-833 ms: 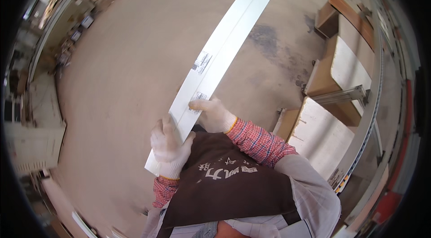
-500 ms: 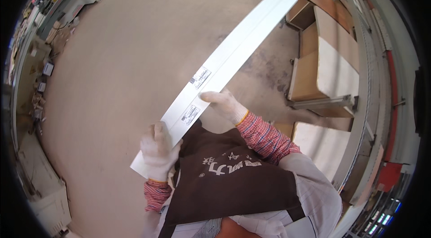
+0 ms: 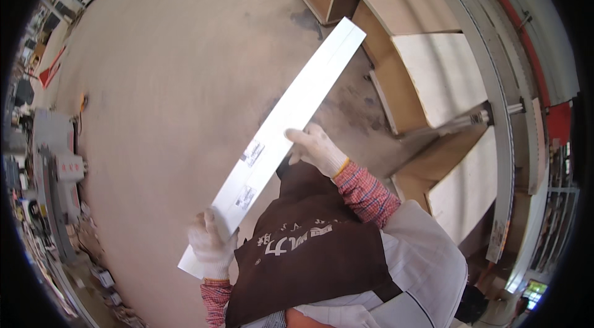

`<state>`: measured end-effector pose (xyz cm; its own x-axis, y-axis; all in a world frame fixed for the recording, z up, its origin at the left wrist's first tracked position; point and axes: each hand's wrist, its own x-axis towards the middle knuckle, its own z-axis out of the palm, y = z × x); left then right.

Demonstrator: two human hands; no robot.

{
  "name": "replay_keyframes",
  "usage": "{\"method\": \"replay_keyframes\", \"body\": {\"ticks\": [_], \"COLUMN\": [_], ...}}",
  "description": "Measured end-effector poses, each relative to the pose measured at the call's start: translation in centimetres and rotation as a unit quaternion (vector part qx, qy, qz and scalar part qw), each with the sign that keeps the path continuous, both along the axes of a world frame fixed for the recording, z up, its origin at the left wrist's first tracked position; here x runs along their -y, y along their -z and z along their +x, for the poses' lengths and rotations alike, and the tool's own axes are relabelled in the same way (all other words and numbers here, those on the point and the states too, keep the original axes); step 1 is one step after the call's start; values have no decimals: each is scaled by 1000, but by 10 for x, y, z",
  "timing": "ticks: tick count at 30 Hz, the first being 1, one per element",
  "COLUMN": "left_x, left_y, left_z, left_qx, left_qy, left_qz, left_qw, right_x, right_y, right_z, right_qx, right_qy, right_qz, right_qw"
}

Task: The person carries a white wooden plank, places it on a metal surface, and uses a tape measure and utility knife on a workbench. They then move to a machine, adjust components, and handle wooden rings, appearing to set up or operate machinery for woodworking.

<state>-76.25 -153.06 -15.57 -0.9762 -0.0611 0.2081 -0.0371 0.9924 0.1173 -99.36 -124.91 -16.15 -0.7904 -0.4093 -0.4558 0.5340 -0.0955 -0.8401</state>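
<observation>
A pair of long, narrow white boards lies slantwise across my front, edge to edge or stacked, with a thin seam along their length. Each carries a printed label near the middle. My left hand, in a white work glove, is closed around the near end. My right hand, gloved too, grips the right-hand edge around mid-length, thumb on top and fingers partly hidden underneath. The far end slants up to the right, unsupported. Checked sleeve covers show at both wrists, above a dark brown apron.
To the right stand wooden box-like cabinets or stacked panels, beside a long metal rail. Grey machinery lines the left side. Between them spreads a concrete floor with dark stains near the cabinets.
My view has swung to the right, so the cabinets and machinery sit differently around me. The boards stay in both hands, and their far end appears lower and nearer.
</observation>
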Motion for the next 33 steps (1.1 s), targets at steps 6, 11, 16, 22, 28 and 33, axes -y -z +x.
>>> {"method": "replay_keyframes", "body": {"ticks": [6,11,16,22,28,33], "left_x": [65,87,148,209,322,337], "left_y": [-5,-21,16,44,113,112], "left_z": [-132,-235,-387,-596,-772,-902], "left_qx": [27,78,8,110,216,207], "left_qy": [-5,-65,7,-44,-93,-133], "left_qz": [-16,36,82,132,281,317], "left_qw": [999,994,997,984,930,916], "right_x": [44,81,134,193,271,292], "right_y": [7,17,30,-9,-20,-4], "right_z": [-149,-265,-417,-588,-707,-816], "right_qx": [21,9,15,-20,-93,-91], "right_qy": [-67,-88,113,166,193,201], "right_qz": [-74,-90,-155,-75,-9,-29], "right_qw": [995,992,981,983,977,975]}}
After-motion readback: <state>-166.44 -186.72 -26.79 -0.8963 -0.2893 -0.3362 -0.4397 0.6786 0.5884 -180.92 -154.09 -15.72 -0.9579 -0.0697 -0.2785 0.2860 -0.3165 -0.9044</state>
